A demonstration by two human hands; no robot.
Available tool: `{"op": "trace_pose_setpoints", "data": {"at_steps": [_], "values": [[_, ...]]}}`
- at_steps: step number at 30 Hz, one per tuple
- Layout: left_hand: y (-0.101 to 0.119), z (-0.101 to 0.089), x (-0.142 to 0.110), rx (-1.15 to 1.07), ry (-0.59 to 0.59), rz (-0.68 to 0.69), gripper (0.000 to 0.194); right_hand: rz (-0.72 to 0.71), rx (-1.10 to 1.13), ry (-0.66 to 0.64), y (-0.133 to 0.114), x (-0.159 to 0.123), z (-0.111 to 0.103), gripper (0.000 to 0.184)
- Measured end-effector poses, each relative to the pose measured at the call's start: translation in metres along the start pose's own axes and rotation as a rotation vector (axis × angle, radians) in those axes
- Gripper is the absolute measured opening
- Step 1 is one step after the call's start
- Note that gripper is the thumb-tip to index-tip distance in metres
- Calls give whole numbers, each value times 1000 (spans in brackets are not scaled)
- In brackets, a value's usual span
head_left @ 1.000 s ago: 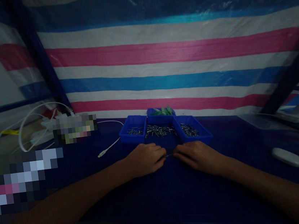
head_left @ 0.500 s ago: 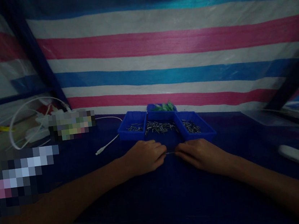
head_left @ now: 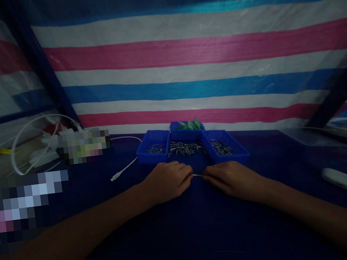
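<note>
Between my two hands spans a thin metal rod (head_left: 197, 175), one end pinched in the fingers of my left hand (head_left: 171, 181), the other in those of my right hand (head_left: 230, 178). Both hands are closed, low over the blue table, just in front of the parts bins. Fingers hide the rod's ends, so its exact kind does not show. Behind the hands lies a pile of small metal pins (head_left: 186, 148), flanked by a left blue bin (head_left: 145, 156) and a right blue bin (head_left: 236, 152), each with similar metal pieces inside.
A third blue bin (head_left: 186, 133) at the back holds green items (head_left: 188, 124). On the left lie a white cable plug (head_left: 116, 176) and tangled white cords (head_left: 13, 154). A white oval object (head_left: 340, 179) rests at right. A striped plastic sheet (head_left: 183, 53) hangs behind the table.
The rod has tipped slightly, its left end now a little higher. Both hands keep their pinch in nearly the same place.
</note>
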State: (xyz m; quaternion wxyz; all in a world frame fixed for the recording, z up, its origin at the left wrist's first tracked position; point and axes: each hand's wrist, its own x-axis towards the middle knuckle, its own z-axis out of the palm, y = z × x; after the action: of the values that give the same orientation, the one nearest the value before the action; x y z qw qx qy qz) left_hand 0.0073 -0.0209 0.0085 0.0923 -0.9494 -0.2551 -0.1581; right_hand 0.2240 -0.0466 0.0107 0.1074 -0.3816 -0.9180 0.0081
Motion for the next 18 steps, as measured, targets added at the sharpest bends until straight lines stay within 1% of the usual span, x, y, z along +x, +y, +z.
{"op": "trace_pose_setpoints", "data": {"at_steps": [4,8,11,14,16,18], "values": [[-1,3,0,21,20,-6,22,24,-36,8,0,0,0,22],[-2,3,1,13,32,-5,21,35,-59,10,0,-1,-1,21],[-1,3,1,-14,23,-19,16,39,-34,65,-1,-1,-3,22],[4,6,2,-51,-8,-29,13,-8,10,145,-4,-3,-5,25],[6,8,2,-57,-28,-20,12,-53,9,166,-5,-4,-6,27],[5,9,2,-52,-31,-18,13,-62,4,172,-5,-5,-6,27]]}}
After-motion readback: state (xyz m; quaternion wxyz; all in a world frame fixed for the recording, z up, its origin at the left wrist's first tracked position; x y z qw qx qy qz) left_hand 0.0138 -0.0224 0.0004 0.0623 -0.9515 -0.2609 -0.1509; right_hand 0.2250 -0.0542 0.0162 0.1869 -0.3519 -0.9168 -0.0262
